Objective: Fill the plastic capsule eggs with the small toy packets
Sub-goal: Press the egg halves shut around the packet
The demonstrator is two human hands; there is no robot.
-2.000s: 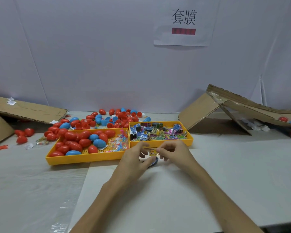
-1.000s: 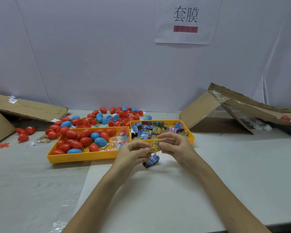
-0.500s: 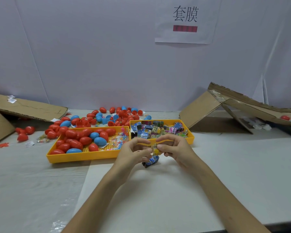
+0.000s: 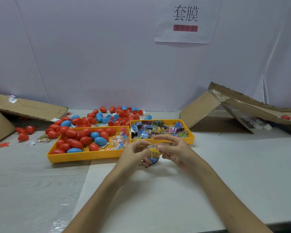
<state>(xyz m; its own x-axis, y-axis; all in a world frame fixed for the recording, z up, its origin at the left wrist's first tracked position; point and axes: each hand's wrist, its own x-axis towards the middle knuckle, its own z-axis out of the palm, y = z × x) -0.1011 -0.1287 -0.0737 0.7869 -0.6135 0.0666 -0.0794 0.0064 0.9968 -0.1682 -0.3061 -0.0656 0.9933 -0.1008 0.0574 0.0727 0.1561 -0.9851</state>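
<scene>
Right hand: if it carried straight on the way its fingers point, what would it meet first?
The right hand points leftward: first the yellow packet it pinches, then probably the left hand, which holds the blue capsule half. Depth between them is unclear.

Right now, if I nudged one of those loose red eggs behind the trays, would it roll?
Probably: the red eggs look smooth and rounded, lying on their sides on a flat table. They seem thin plastic, so likely light too.

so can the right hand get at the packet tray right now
Probably yes: the packet tray sits open-topped just beyond the right hand, nothing between, though it pinches a yellow packet.
</scene>
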